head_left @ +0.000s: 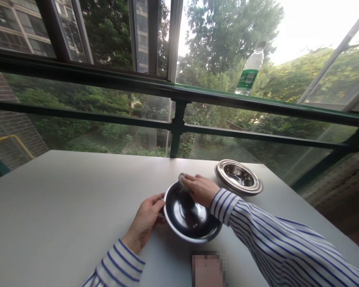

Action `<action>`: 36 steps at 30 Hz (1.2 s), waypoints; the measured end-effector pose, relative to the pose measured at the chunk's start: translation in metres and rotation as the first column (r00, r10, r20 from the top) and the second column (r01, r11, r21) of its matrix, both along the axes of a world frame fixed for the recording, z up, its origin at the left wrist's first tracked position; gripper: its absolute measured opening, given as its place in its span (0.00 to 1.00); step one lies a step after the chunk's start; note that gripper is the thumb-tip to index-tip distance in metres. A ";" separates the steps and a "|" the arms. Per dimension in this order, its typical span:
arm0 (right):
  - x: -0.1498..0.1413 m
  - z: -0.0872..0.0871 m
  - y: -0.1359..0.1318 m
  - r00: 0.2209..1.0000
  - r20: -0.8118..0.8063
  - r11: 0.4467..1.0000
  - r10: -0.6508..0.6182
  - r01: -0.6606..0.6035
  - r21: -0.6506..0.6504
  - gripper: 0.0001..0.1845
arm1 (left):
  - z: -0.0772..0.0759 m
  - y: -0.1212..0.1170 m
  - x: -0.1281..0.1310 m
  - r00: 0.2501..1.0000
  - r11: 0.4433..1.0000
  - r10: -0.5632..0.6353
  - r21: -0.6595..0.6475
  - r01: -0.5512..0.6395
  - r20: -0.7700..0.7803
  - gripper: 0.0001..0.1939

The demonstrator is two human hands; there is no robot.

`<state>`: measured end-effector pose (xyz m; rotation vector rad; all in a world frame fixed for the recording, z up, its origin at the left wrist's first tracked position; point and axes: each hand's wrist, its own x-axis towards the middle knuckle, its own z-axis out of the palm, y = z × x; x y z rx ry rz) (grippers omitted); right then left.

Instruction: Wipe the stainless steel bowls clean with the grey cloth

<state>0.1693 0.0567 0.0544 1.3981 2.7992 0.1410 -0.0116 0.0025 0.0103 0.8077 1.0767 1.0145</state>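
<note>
A shiny steel bowl (pixel 191 221) sits on the white table (pixel 62 207) in front of me. My left hand (pixel 145 223) grips the bowl's left rim with curled fingers. My right hand (pixel 199 188) reaches over the far rim, its fingers closed on a small grey scrubbing pad (pixel 182 178) pressed against the bowl's inner edge. Both arms wear blue-and-white striped sleeves.
A stack of similar steel bowls (pixel 238 177) stands just behind and right of the held bowl. A plastic water bottle (pixel 249 69) stands on the green window rail (pixel 257 103). The table's right edge runs close to the stack.
</note>
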 end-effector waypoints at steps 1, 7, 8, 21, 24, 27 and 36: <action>-0.005 0.000 -0.002 1.000 0.003 1.000 0.027 -0.027 -0.009 0.25 | -0.001 0.001 0.000 1.000 1.000 -0.008 -0.004 0.008 -0.001 0.19; -0.030 0.001 -0.004 0.992 0.022 0.992 0.126 -0.126 -0.022 0.26 | -0.005 0.004 -0.002 1.000 0.999 0.016 0.028 -0.016 -0.014 0.23; -0.030 0.002 -0.001 0.993 0.030 0.993 0.116 -0.115 -0.018 0.26 | -0.006 0.004 -0.002 0.999 0.999 0.031 0.040 -0.030 -0.012 0.23; 0.040 0.015 -0.007 0.995 0.093 0.998 -0.025 0.029 -0.047 0.23 | -0.001 0.004 -0.003 0.993 0.992 0.084 0.099 -0.076 -0.083 0.22; 0.035 0.009 -0.001 0.998 0.054 0.999 -0.009 0.011 -0.038 0.27 | 0.000 0.005 -0.005 0.991 0.992 0.092 0.095 -0.082 -0.097 0.22; 0.038 0.006 0.002 0.999 0.033 0.998 0.010 -0.008 -0.062 0.28 | -0.002 0.006 -0.005 0.989 0.987 0.108 0.126 -0.095 -0.101 0.22; 0.084 -0.001 -0.075 0.999 -0.047 0.994 0.012 -0.017 -0.112 0.29 | -0.004 0.006 -0.002 0.981 0.981 0.141 0.149 -0.121 -0.130 0.20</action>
